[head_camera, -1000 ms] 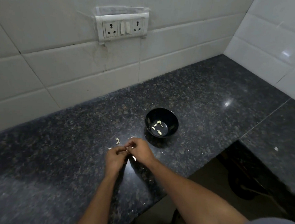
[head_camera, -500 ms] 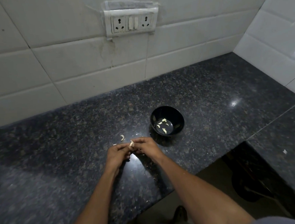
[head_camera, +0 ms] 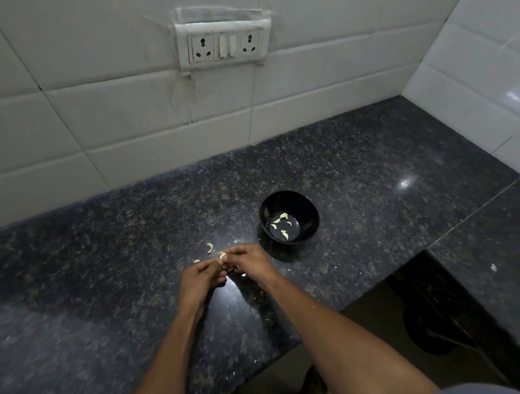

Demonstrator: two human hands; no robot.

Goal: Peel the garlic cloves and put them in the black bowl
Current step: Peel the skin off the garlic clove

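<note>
A small pale garlic clove (head_camera: 222, 255) is pinched between the fingertips of my left hand (head_camera: 202, 277) and my right hand (head_camera: 251, 262), just above the dark granite counter (head_camera: 103, 271). The two hands meet fingertip to fingertip. The black bowl (head_camera: 309, 207) stands just right of and beyond my right hand, with several peeled cloves (head_camera: 281, 224) on its bottom. Another loose clove (head_camera: 210, 247) lies on the counter just beyond my left hand. Most of the held clove is hidden by my fingers.
Small bits of garlic skin (head_camera: 196, 260) lie scattered on the counter around my hands. A white tiled wall with a socket panel (head_camera: 224, 45) rises behind. The counter's front edge drops off at the right, with a second slab (head_camera: 490, 256) beyond the gap.
The camera has shifted a little, so the bowl and the hands sit differently in view. My fingers have turned the clove slightly; both hands stay together at the same spot.
</note>
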